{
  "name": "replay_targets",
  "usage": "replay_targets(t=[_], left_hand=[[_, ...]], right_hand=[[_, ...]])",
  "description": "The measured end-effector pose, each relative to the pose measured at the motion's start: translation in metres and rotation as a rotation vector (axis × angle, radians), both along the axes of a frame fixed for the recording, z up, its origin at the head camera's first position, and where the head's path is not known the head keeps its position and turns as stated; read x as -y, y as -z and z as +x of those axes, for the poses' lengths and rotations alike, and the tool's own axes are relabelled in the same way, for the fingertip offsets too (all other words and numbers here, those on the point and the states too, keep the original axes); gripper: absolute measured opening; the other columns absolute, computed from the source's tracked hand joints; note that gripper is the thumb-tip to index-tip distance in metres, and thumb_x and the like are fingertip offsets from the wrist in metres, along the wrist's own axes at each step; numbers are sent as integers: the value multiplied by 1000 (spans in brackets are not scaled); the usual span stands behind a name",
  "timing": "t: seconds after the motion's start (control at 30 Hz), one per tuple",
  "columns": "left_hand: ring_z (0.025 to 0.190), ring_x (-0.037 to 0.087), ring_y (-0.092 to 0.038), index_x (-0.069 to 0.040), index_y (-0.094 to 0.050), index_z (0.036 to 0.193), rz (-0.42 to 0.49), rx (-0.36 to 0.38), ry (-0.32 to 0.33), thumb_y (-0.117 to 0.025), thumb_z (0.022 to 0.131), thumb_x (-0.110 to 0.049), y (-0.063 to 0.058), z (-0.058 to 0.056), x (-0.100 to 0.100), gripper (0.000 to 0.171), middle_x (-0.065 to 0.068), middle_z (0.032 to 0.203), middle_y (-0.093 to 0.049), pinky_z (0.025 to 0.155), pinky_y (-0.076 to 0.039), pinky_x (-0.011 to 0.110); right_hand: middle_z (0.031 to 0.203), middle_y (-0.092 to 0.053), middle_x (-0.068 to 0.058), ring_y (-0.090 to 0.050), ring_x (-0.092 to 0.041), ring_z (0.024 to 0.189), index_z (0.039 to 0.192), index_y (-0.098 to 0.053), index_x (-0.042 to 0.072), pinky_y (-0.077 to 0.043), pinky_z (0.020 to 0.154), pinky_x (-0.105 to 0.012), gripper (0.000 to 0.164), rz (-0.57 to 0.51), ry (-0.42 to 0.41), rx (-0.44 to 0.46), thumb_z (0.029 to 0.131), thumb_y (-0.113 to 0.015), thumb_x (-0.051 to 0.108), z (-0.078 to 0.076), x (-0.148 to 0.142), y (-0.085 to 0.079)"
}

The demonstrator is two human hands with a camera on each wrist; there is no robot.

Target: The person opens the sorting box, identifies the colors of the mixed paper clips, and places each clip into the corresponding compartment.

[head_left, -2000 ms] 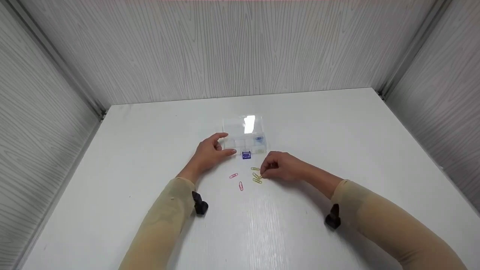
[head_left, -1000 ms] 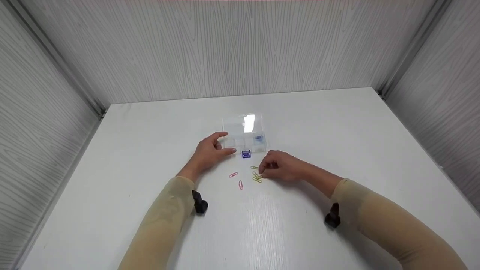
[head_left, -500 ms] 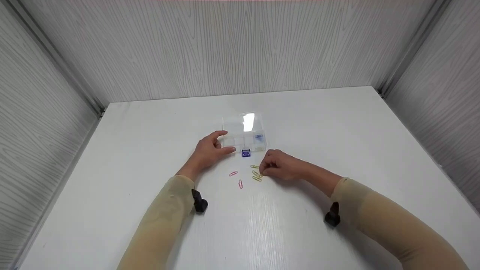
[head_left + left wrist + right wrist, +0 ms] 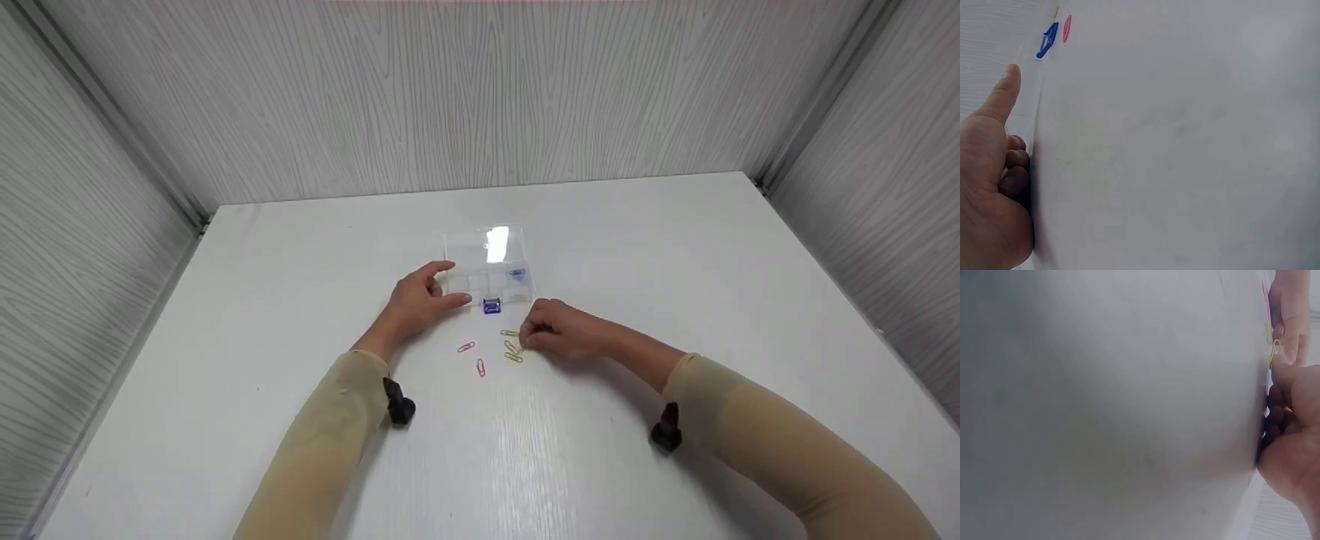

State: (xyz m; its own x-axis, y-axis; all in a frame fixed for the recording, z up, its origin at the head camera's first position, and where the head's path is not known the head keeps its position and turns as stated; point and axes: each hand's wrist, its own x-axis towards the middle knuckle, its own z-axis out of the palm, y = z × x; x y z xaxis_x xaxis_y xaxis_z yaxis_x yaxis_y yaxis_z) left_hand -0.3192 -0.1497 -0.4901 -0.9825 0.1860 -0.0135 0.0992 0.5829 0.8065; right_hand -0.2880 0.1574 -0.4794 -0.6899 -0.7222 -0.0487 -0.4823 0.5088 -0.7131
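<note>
A clear compartment box [image 4: 487,276] lies on the white table [image 4: 675,270] with its lid folded back. My left hand [image 4: 442,289] holds the box's left end between thumb and index finger; in the left wrist view the thumb [image 4: 1005,93] points toward a blue binder clip [image 4: 1047,40]. That blue binder clip [image 4: 492,306] sits just in front of the box. My right hand [image 4: 529,339] is curled over several yellow paper clips [image 4: 513,349], and its fingertips [image 4: 1283,365] pinch one yellow paper clip [image 4: 1273,354]. Two pink paper clips [image 4: 466,347] lie left of them.
One box compartment holds something blue [image 4: 517,274]. Grey wood-grain walls [image 4: 480,97] close in the table at the back and both sides. Small black wrist cameras [image 4: 400,409] sit on both sleeves.
Very little differs. My right hand has stayed over the yellow clips with its fingers working at them. The left hand has kept its hold on the box.
</note>
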Motion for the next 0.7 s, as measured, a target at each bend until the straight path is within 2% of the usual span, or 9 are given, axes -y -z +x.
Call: replay_targets(t=[0.17, 0.3, 0.53, 0.7], left_hand=[[76, 17, -49, -19, -55, 154, 12, -8, 6, -86, 90, -43, 0, -1, 1, 74, 1, 84, -53, 75, -42, 33], [77, 17, -50, -21, -55, 154, 12, 3, 0, -86, 90, -44, 2, 0, 2, 75, 1, 86, -53, 75, -44, 33], [78, 18, -53, -21, -56, 153, 19, 4, -5, -87, 89, -45, 3, 0, 2, 75, 3, 88, -55, 74, -46, 33], [78, 17, -51, -21, -56, 154, 22, 1, -2, -86, 89, -45, 2, 0, 1, 75, 2, 88, -54, 74, -44, 33]], right_hand=[[110, -63, -3, -54, -21, 106, 109, -73, 13, -41, 95, -38, 10, -8, 128, 97, 107, -64, 16, 1, 0, -3], [112, -61, -5, -54, -22, 105, 113, -68, 10, -42, 92, -37, 12, -53, 245, 152, 109, -62, 19, 0, 3, -9], [116, -57, -9, -51, -24, 105, 117, -67, 5, -42, 86, -35, 15, -122, 391, 72, 110, -61, 16, -13, 18, -28], [116, -57, -10, -50, -23, 104, 118, -69, 2, -42, 87, -34, 17, -126, 448, 11, 109, -60, 14, -28, 30, -30]])
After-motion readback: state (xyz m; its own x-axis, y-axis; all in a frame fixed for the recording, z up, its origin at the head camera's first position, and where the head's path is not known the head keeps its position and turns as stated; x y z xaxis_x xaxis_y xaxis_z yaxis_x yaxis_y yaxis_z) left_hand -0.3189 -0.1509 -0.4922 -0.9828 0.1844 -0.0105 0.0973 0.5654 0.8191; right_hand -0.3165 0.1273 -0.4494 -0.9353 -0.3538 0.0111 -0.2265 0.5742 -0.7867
